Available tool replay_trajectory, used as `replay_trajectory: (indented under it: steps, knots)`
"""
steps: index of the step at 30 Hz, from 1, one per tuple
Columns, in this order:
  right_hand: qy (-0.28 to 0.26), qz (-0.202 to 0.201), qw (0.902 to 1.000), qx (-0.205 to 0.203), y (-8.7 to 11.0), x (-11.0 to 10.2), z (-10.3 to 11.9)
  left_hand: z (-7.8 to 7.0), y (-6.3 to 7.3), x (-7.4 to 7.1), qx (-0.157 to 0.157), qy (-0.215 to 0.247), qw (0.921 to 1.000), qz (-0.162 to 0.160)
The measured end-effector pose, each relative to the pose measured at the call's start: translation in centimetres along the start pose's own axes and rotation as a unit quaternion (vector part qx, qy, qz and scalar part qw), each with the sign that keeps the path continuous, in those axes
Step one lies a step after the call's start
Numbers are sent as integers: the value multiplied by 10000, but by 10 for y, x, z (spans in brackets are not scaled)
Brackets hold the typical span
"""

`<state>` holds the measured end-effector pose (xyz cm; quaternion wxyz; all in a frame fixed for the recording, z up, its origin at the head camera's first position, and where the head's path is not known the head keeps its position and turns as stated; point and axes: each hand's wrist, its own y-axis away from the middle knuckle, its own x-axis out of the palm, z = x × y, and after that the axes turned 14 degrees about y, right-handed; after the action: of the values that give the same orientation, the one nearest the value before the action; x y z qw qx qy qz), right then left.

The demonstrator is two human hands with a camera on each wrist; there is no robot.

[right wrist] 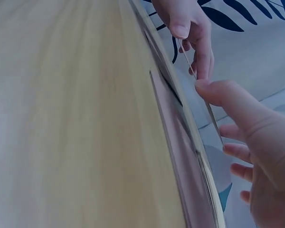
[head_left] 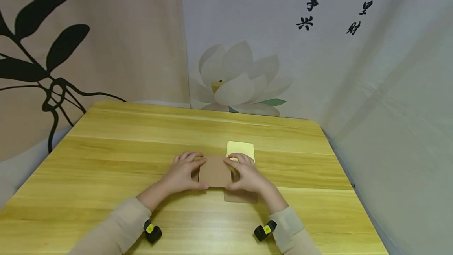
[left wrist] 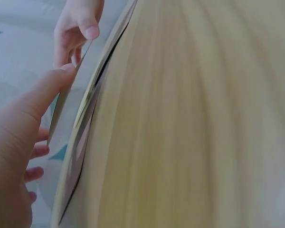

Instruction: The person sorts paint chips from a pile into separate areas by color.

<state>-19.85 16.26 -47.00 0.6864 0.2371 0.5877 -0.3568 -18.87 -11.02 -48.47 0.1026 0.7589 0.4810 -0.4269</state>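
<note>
A thin, stiff brown cardboard sheet [head_left: 215, 171] is held between both hands over the middle of the table. My left hand [head_left: 185, 171] grips its left edge, thumb at the near corner and fingers at the far one. My right hand [head_left: 246, 173] grips the right edge in the same way. Edge-on, the cardboard sheet [left wrist: 61, 108] looks raised off the tabletop in the left wrist view, and the sheet [right wrist: 211, 118] does so in the right wrist view. Partly hidden by the right hand are a pale yellow sheet [head_left: 241, 146] beyond it and a pinkish-brown sheet [head_left: 241, 196] nearer.
The wood-grain table [head_left: 134, 145] reaches back to hanging cloth with a printed lotus [head_left: 240, 78] and dark leaves [head_left: 40, 15]. Each sleeve carries a small black device with a yellow patch, the left device [head_left: 152, 233] and the right device [head_left: 264, 231].
</note>
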Motion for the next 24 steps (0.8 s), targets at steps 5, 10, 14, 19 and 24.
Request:
replay_trajectory:
  steps: [5,10,14,19,24]
  knots:
    - [-29,-19,10000,24,13,0,-9,-8,-6,12,117,-117,9999,1]
    - [-99,72,9998,150,26,0,-16,-17,-12,23,67,-276,9994,187]
    - [-205,81,9994,264,36,-2,-21,-26,-16,29,51,-360,9988,316]
    - [-248,33,9992,324,47,-5,-25,-35,-19,36,97,-437,9983,361]
    - [-164,85,9992,362,56,-6,-31,-42,-21,44,114,-489,9978,432]
